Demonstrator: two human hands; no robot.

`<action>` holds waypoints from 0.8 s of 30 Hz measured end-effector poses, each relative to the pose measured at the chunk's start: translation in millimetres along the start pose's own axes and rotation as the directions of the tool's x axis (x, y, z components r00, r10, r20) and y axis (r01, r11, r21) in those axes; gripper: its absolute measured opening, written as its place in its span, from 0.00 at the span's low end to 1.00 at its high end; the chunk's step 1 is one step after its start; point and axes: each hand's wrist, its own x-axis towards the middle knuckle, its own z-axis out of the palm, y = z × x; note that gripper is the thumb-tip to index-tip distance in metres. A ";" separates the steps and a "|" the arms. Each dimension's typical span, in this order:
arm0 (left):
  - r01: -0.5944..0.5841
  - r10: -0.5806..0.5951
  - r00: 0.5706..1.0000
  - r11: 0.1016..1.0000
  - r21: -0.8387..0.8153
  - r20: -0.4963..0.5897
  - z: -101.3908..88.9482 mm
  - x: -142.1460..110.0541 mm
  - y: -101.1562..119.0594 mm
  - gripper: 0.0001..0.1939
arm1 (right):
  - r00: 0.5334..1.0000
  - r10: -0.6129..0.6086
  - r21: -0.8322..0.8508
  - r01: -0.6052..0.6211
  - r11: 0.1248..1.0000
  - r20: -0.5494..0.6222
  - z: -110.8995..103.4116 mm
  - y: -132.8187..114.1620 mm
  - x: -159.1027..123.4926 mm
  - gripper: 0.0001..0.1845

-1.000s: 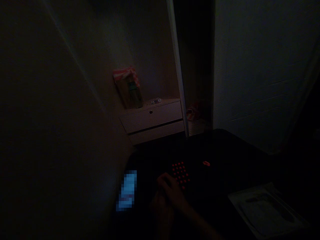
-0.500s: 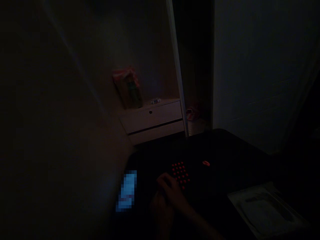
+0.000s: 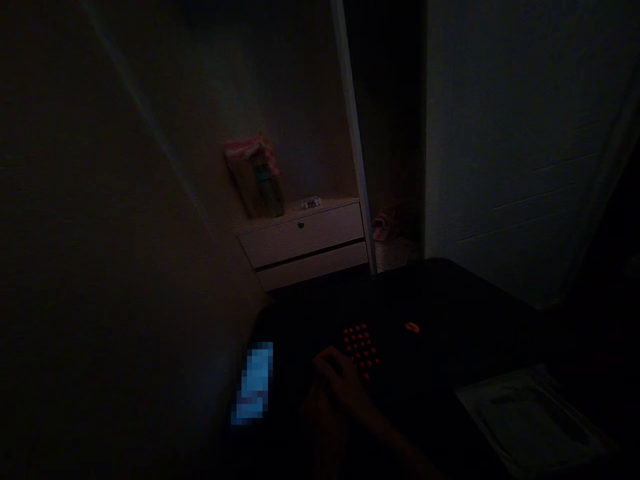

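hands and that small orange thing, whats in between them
A cluster of small red dots lies between the hands and the small orange object, as the head view shows; the rest of that stretch is too dark to read.

Very dim and grainy; a pixelated blue glow [image 3: 254, 383] at lower left is the brightest patch, the table [image 3: 430, 287] sinks into black, and the hands [image 3: 333, 380] show only faintly, reddish, edges soft

In dim light, a pale two-drawer unit [image 3: 310, 237] stands beyond the hands [image 3: 337, 380], against a wall [image 3: 175, 267]; a dark tabletop [image 3: 450, 293] spreads beneath them.
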 end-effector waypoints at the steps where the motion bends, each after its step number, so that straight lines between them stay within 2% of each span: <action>1: 0.002 -0.002 1.000 1.000 -0.001 0.000 -0.3 0.1 0.5 0.13 | 1.000 0.005 0.004 -0.005 1.000 -0.002 0.2 0.2 0.3 0.10; 24: 0.006 -0.006 1.000 1.000 0.003 0.005 -1.0 0.0 1.4 0.12 | 1.000 0.007 -0.016 -0.007 1.000 -0.001 -0.4 0.3 -0.3 0.09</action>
